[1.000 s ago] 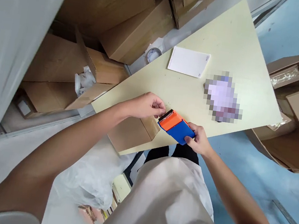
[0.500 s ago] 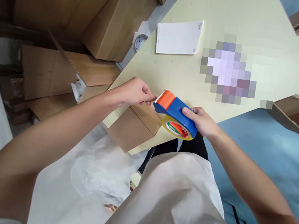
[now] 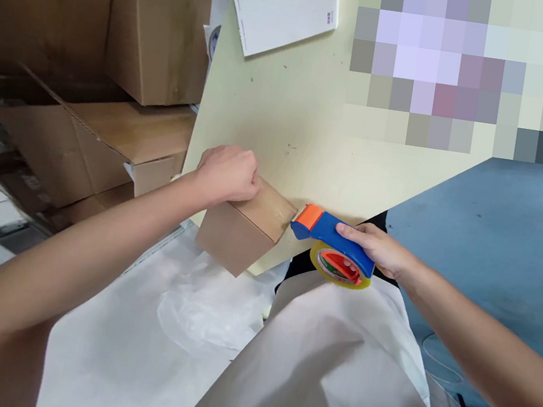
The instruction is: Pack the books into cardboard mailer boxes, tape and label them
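A small brown cardboard box [image 3: 241,239] rests at the near corner of the table, with a shiny strip on its top by the right edge. My left hand [image 3: 228,172] is closed over the box's far-left top end; its fingertips are hidden. In my right hand [image 3: 372,241] is a blue and orange tape dispenser [image 3: 330,234], thumb on top and fingers wrapped below. Its orange front end lies close to the box's right edge. A roll of yellowish clear tape [image 3: 315,258] sits in the dispenser.
On the pale table [image 3: 311,135] lies a white booklet or pad [image 3: 283,10]. A pixelated patch covers the upper right. Large cardboard boxes [image 3: 166,20] are stacked at left, and an open carton [image 3: 125,129] stands below them. White plastic sheeting [image 3: 212,303] hangs beneath the table corner.
My left hand has moved from the dispenser's cutter onto the box's far-left end. The dispenser has shifted down and right to the box's right edge. The view has turned and come closer.
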{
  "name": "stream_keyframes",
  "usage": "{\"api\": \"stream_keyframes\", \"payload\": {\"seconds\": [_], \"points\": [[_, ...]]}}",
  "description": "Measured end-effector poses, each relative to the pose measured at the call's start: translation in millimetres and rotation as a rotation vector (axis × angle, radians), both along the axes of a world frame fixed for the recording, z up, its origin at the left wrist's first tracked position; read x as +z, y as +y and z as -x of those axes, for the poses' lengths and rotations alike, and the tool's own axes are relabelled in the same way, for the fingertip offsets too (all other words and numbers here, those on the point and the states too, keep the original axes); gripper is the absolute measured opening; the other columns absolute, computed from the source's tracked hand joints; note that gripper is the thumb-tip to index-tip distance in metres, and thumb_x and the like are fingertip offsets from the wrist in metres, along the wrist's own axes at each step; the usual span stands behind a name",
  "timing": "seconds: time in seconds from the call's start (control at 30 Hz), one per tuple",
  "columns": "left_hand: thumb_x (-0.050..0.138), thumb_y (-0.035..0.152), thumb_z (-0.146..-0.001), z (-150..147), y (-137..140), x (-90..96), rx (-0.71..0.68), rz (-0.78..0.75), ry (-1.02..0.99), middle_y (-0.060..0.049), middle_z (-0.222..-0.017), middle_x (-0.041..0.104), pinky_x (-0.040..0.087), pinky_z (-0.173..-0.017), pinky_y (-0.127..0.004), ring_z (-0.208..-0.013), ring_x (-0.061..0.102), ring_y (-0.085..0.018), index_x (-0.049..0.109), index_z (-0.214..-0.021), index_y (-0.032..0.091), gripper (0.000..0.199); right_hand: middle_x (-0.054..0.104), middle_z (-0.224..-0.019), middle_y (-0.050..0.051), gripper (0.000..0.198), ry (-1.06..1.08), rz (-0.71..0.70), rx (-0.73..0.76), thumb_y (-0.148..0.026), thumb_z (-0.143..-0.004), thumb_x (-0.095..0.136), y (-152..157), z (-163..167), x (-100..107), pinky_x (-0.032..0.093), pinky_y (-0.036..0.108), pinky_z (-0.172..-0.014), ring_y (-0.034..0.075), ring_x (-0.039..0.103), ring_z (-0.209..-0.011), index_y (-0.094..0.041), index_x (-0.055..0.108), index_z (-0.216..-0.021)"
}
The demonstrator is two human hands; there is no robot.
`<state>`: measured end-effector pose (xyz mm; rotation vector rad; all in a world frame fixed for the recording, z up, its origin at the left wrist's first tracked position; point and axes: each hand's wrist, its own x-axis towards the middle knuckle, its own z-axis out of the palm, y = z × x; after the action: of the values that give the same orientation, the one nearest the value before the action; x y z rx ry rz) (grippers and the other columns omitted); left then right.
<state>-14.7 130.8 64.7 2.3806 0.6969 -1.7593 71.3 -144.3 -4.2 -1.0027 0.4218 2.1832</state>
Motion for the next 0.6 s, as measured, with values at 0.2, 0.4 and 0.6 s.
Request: {"api": "stream_keyframes", "payload": {"seconds": [0.2, 0.4, 0.6], "points": [[0.052, 0.032, -0.074, 4, -21, 5.3, -0.175, -0.022, 0.126, -0.013, -0.072, 0.063, 0.042, -0.066, -0.039, -0.079, 0.061, -0.03, 0.068, -0.072, 0.019, 0.022, 0.072, -0.067, 0.004, 0.03, -0.003, -0.004, 0.001, -0.047, -0.077, 0.067, 0, 10, -2, 0.053, 0.024, -0.057, 0.014, 0.065, -0.056, -0.018, 0.072, -0.085], [0.052, 0.029, -0.077, 8, -29, 5.1, -0.216, 0.015, 0.137, -0.012, -0.068, 0.061, 0.041, -0.063, -0.038, -0.078, 0.061, -0.03, 0.068, -0.07, 0.019, 0.02, 0.071, -0.065, 0.002, 0.032, -0.011, -0.064, -0.029, -0.049, -0.077, 0.066, 3, 18, -5, 0.052, 0.023, -0.055, 0.013, 0.064, -0.055, -0.019, 0.072, -0.089], [0.047, 0.027, -0.08, 15, -26, 10.4, -0.275, -0.026, 0.031, -0.011, -0.068, 0.061, 0.041, -0.061, -0.037, -0.069, 0.062, -0.027, 0.064, -0.1, 0.016, 0.028, 0.071, -0.066, 0.003, 0.034, -0.025, -0.07, 0.007, -0.05, -0.077, 0.065, 6, 22, -7, 0.053, 0.023, -0.056, 0.014, 0.065, -0.057, -0.018, 0.073, -0.088]]}}
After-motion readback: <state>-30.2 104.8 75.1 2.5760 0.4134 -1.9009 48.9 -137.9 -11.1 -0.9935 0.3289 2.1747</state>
